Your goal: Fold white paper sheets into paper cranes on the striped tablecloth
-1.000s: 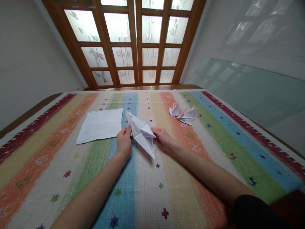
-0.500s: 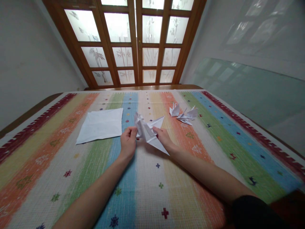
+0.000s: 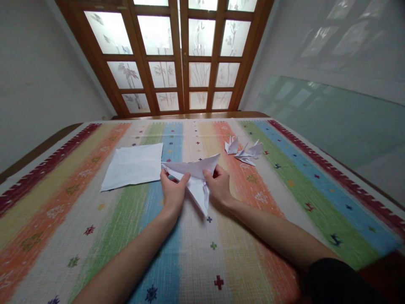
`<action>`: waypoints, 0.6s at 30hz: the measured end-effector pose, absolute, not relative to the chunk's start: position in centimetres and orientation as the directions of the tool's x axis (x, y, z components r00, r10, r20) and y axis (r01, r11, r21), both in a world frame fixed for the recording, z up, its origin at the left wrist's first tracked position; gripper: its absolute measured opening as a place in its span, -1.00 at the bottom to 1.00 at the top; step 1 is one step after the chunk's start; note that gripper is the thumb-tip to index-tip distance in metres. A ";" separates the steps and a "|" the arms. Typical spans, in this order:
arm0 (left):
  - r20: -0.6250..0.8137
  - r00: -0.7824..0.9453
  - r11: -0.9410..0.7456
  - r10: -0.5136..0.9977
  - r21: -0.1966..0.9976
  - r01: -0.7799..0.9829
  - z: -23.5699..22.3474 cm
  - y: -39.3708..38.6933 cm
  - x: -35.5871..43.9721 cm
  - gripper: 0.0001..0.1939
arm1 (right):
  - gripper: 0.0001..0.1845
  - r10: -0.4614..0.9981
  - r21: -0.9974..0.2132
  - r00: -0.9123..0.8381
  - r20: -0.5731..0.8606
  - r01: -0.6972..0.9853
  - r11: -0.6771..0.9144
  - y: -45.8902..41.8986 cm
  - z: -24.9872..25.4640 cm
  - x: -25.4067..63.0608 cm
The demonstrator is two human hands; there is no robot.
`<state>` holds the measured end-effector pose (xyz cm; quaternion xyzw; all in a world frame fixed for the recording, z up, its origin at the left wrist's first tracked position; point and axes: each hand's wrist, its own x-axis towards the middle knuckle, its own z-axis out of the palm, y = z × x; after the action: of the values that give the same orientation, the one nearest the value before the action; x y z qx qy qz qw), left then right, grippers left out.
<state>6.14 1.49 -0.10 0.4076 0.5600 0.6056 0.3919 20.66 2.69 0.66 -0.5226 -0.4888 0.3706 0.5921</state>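
Paper (image 3: 197, 185), folded, sits over the cloth (image 3: 126, 236), held between left hand (image 3: 172, 192) and right hand (image 3: 220, 185). Light, even pressure near the creases should keep folds crisp without bending the tips.

folded paper (image 3: 196, 179) turned, spread wider — left hand (image 3: 172, 192) now has thumb on top

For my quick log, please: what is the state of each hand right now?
Left hand: holding the pointed, folded white paper piece, thumb and fingers spread.
Right hand: closed on the same piece's other side, thumb against it.
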 end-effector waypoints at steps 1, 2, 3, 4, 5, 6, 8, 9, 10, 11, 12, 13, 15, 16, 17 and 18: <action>0.010 -0.349 -0.038 0.937 0.996 -0.075 -0.2 1.7 6.1 -0.30 | -0.79 0.956 -0.986 0.244 0.164 0.006 0.168 2.8 0.6 20.5; -0.036 -0.349 -0.013 0.937 0.991 -0.136 -0.3 2.0 6.1 -0.32 | -0.76 0.959 -0.987 0.253 0.126 -0.065 0.147 3.0 0.5 20.5; -0.068 -0.349 -0.001 0.934 0.981 -0.193 -0.3 2.2 6.0 -0.35 | -0.74 0.958 -0.984 0.274 0.080 -0.135 0.120 3.4 0.3 20.6; -0.073 -0.329 -0.008 0.941 0.971 -0.240 -0.2 2.5 5.8 -0.39 | -0.72 0.951 -0.977 0.309 0.030 -0.194 0.093 3.9 0.1 20.8; -0.064 -0.309 -0.026 0.949 0.960 -0.278 -0.1 2.8 5.7 -0.43 | -0.71 0.938 -0.967 0.345 -0.018 -0.245 0.071 4.5 -0.1 21.1; -0.053 -0.297 -0.043 0.954 0.951 -0.308 0.1 3.1 5.5 -0.47 | -0.72 0.923 -0.957 0.380 -0.063 -0.286 0.052 5.1 -0.3 21.5; -0.043 -0.313 -0.071 0.949 0.937 -0.342 0.3 3.7 5.0 -0.53 | -0.76 0.889 -0.938 0.435 -0.143 -0.345 0.017 6.1 -0.7 22.3; -0.052 -0.340 -0.075 0.939 0.934 -0.350 0.4 4.0 4.7 -0.55 | -0.79 0.874 -0.937 0.454 -0.171 -0.348 -0.002 6.5 -0.9 22.7; -0.072 -0.379 -0.071 0.922 0.934 -0.349 0.4 4.2 4.3 -0.56 | -0.83 0.863 -0.942 0.470 -0.185 -0.335 -0.020 6.8 -1.1 23.1; -0.098 -0.425 -0.056 0.900 0.940 -0.336 0.3 4.5 3.9 -0.57 | -0.87 0.855 -0.948 0.482 -0.191 -0.315 -0.034 7.1 -1.2 23.4; -0.125 -0.475 -0.029 0.871 0.952 -0.304 0.3 4.7 3.5 -0.57 | -0.90 0.850 -0.962 0.496 -0.179 -0.271 -0.044 7.2 -1.4 23.7; -0.140 -0.520 0.011 0.842 0.970 -0.244 0.2 4.9 3.0 -0.56 | -0.91 0.848 -0.976 0.507 -0.154 -0.209 -0.052 7.3 -1.5 24.0; -0.080 -0.576 0.088 0.813 0.996 -0.014 0.1 4.9 2.2 -0.44 | -0.92 0.854 -0.993 0.509 -0.106 -0.095 -0.067 7.4 -1.6 24.5; 0.004 -0.570 0.097 0.822 0.984 0.147 0.1 4.7 2.0 -0.35 | -0.92 0.854 -0.997 0.515 -0.077 -0.038 -0.067 7.4 -1.5 24.8; 0.111 -0.530 0.077 0.841 0.944 0.321 0.2 4.3 1.9 -0.26 | -0.86 0.847 -0.998 0.532 -0.017 0.048 -0.051 7.3 -1.3 25.0; 0.223 -0.458 0.032 0.861 0.874 0.486 0.3 3.9 2.0 -0.20 | -0.75 0.832 -0.986 0.549 0.082 0.167 -0.013 7.1 -1.0 25.1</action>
<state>1.97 3.87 0.35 0.4856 0.6932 0.4983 0.1882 25.14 7.10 -1.03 -0.6534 -0.3820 0.2819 0.5896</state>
